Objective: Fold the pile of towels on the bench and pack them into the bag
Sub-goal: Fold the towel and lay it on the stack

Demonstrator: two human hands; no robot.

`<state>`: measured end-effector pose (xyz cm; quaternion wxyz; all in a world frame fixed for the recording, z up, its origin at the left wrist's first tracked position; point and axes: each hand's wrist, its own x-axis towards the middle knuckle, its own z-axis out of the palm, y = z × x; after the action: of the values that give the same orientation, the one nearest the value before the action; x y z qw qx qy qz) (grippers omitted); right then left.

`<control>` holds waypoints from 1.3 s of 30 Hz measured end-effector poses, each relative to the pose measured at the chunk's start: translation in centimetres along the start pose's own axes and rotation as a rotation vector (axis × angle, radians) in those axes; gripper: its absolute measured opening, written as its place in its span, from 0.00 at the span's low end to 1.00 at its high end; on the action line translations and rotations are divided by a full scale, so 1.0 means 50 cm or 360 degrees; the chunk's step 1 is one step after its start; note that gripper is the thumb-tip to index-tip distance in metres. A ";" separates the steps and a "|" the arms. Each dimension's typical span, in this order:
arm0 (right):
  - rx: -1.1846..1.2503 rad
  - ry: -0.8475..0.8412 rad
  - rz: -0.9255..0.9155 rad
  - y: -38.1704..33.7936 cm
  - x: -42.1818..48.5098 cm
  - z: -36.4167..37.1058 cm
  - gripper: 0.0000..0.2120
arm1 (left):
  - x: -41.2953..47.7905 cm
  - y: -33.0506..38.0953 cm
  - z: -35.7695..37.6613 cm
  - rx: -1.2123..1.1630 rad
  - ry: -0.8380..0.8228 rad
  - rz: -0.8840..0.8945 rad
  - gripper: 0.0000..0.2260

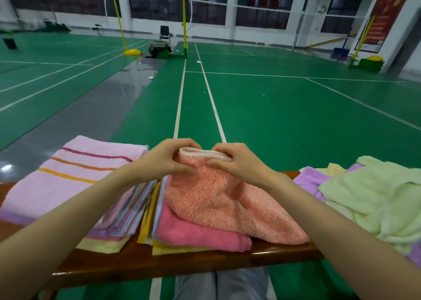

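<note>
My left hand and right hand both pinch the orange towel at its white far hem, fingers curled round it. It lies mid-table atop a folded pink towel. A striped towel tops the stack at the left end; a green towel lies crumpled at the right end.

Green towel (crumpled, apparently) cropped rightward.

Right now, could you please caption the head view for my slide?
Left hand and right hand pinch the hemmed edge of an orange towel atop folded towels on a bench.
</note>
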<state>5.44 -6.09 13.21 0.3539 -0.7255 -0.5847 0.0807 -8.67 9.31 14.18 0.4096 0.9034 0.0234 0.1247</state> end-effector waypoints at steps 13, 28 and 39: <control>0.0028 0.0044 -0.0088 -0.001 -0.031 -0.033 0.13 | -0.011 -0.017 -0.025 -0.0381 0.0654 -0.0017 0.07; -0.0134 -0.0327 0.0462 0.089 -0.104 -0.125 0.08 | -0.001 -0.078 -0.019 -0.0265 0.0978 -0.0575 0.03; 0.0052 0.0234 0.0679 0.168 -0.178 -0.197 0.06 | 0.014 -0.082 -0.015 -0.0204 0.1020 -0.0625 0.04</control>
<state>14.61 -18.83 12.70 0.3821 -0.8309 -0.3893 0.1100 -7.93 12.69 11.76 0.4532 0.7695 0.3151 0.3211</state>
